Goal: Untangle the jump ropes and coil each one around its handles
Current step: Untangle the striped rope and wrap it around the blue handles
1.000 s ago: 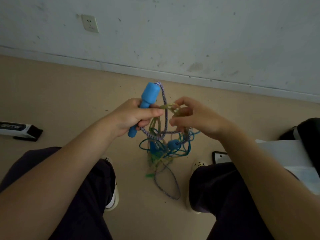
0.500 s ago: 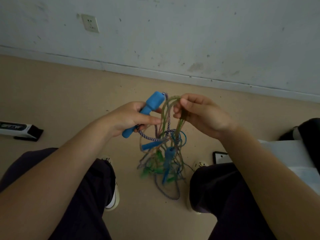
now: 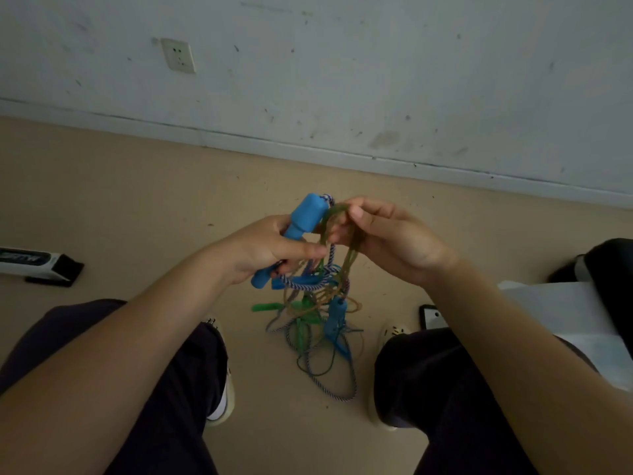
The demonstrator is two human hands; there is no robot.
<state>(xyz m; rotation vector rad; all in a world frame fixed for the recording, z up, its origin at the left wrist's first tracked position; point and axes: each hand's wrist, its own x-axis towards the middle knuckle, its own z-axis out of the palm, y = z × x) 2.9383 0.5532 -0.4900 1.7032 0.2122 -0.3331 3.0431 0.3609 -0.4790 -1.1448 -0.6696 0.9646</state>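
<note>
A: Where's the tangle rn?
B: Mid-scene, held up between the knees. Left hand (image 3: 263,250) has its grip wrapped round a blue handle (image 3: 301,219), fingers curled, handle tilted w/ the fat end up and far. Right hand (image 3: 387,240) pinches a loop of the yellow-green rope (image 3: 337,214) at the top, thumb and fingers closed on it, just beside the handle's top end.
A: And the rest?
B: Hangs below both hands. The blue-white braided rope (image 3: 327,286) crosses under the left hand, then trails down to the floor (image 3: 137,200), its lowest loop lying near, between the shoes. Another blue handle (image 3: 337,315) dangles low right in the bundle, a green handle (image 3: 265,307) sticks out low left. A thin dark-blue cord (image 3: 356,332) is mixed in.
A: Room to move?
B: Open floor to the far side up to the wall (image 3: 342,80) and skirting, and wide floor to the left. Near side is tight: dark-trousered legs flank the bundle left and right.
A: Anything cut off or murky?
B: Box (image 3: 37,264) at the left edge is cropped. Right edge: white sheet (image 3: 565,313) and a dark thing, both cropped, can't say what. A phone-like item (image 3: 432,317) is partly behind the right forearm. Which rope joins which handle inside the knot, can't tell. Socket (image 3: 178,55) on the wall, far left.
</note>
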